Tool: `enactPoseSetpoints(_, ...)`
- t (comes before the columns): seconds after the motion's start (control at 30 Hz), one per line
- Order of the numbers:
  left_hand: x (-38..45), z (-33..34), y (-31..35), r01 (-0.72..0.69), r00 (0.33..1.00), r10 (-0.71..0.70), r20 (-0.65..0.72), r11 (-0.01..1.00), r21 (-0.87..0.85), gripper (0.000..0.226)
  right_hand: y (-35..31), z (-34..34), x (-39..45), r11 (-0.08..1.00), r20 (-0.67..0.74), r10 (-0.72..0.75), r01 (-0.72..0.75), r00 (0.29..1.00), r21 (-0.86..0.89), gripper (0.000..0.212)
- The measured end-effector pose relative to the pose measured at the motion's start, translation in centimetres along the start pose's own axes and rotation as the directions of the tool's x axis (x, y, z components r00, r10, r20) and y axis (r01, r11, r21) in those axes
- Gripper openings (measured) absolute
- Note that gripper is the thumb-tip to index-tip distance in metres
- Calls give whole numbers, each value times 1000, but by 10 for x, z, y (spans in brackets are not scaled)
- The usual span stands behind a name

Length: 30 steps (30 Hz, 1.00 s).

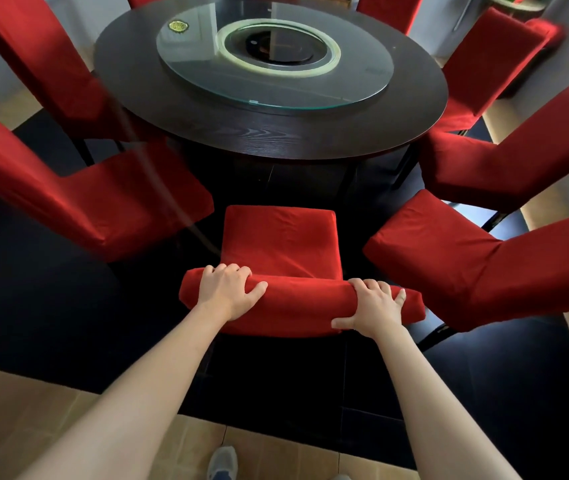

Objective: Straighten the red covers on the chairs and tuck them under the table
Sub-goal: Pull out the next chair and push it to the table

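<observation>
A chair in a red cover (281, 237) stands right in front of me, its seat pointing at the round dark table (276, 133) and stopping short of the table's edge. My left hand (229, 291) grips the top of the red backrest (302, 303) on the left side, fingers curled over the far edge. My right hand (374, 306) grips the same backrest top on the right, thumb on the near side. The seat cover shows faint wrinkles.
Several other red-covered chairs ring the table: two at left (103, 202), three at right (477, 268). A glass turntable (272, 91) lies on the tabletop. The floor under the table is black, with tan tiles (16, 410) near me. My shoe (222, 462) shows at the bottom.
</observation>
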<state>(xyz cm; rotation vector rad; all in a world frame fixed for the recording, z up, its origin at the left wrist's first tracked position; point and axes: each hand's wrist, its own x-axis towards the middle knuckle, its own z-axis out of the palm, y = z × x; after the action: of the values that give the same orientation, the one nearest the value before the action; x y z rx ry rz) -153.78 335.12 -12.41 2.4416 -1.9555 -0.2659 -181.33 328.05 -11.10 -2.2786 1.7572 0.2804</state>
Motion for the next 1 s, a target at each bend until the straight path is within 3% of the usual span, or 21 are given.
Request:
enactPoseSetpoints(0.17, -11, -10, 5, 18, 999, -20, -27, 997, -75, 68, 13, 1, -14, 997, -43, -3, 7, 999, 76, 106)
enactPoseSetpoints(0.33, -13, -29, 39, 36, 997, -40, -60, 998, -55, 71, 77, -15, -32, 995, -107, 60, -51, 992, 81, 104)
enactPoseSetpoints(0.6, -7, -35, 161, -18, 997, 12, -72, 997, -79, 72, 194, -49, -45, 988, -154, 121, -103, 981, 119, 92)
enactPoseSetpoints(1.0, 17, -18, 336, -128, 990, 120, -74, 985, -112, 71, 347, -77, -57, 972, -182, 212, -189, 960, 136, 90)
